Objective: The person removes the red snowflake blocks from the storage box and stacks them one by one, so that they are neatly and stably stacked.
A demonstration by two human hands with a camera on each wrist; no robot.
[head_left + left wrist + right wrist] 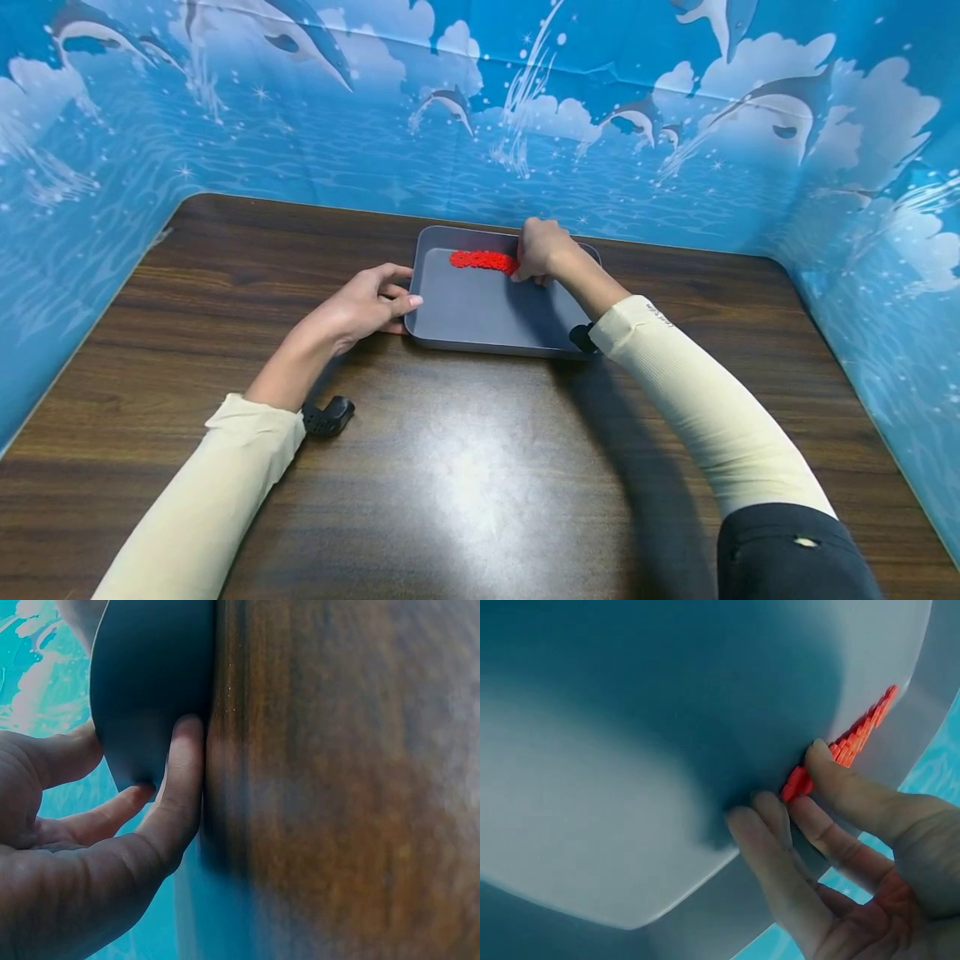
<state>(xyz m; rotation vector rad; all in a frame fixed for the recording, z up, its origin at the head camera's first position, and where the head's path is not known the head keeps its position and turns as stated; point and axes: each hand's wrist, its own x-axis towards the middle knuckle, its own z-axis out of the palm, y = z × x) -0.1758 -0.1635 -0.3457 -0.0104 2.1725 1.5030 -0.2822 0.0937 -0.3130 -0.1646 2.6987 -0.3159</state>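
A shallow grey tray rests near the far edge of the table. Inside it, along the back wall, lies a bright red strip made of many small overlapping segments. My right hand reaches into the tray and pinches the strip's right end between thumb and finger. In the right wrist view the other fingers touch the tray floor beside the red strip. My left hand holds the tray's left side, thumb over the rim. The left wrist view shows its fingers against the outer wall of the tray.
The brown wooden table extends toward me and to both sides. A blue curtain printed with dolphins hangs close behind the tray and along both sides. A black wrist camera sits beneath my left wrist, above the tabletop.
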